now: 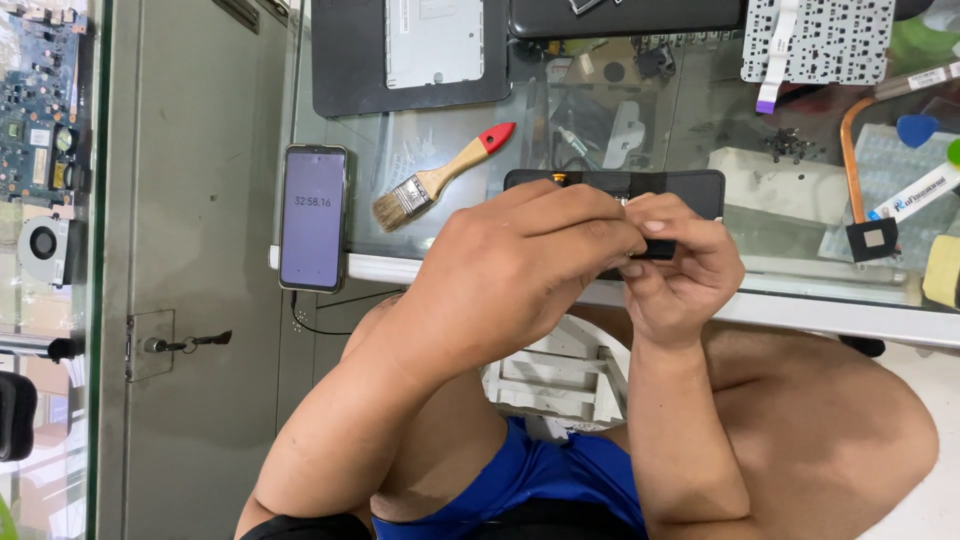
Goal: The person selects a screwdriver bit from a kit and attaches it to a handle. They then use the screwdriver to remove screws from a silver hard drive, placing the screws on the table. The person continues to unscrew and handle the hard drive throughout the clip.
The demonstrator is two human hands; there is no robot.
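Observation:
A flat black rectangular part [680,188] lies at the near edge of the glass table [800,310], with a small brass-coloured spot on its far edge. My left hand [510,275] reaches over it from the left and hides most of its middle. My right hand [685,275] holds its near side from the right, and a black edge shows between thumb and fingers. The fingertips of both hands meet on the part. What they pinch there is hidden.
A phone [313,215] with a lit screen lies left, beside a paintbrush [440,178] with a red-tipped handle. A dark laptop cover [345,60], keyboard back [815,40], screws [790,145], blue pick [915,128] and copper heat pipe [850,150] lie farther back. A cabinet door [190,300] stands left.

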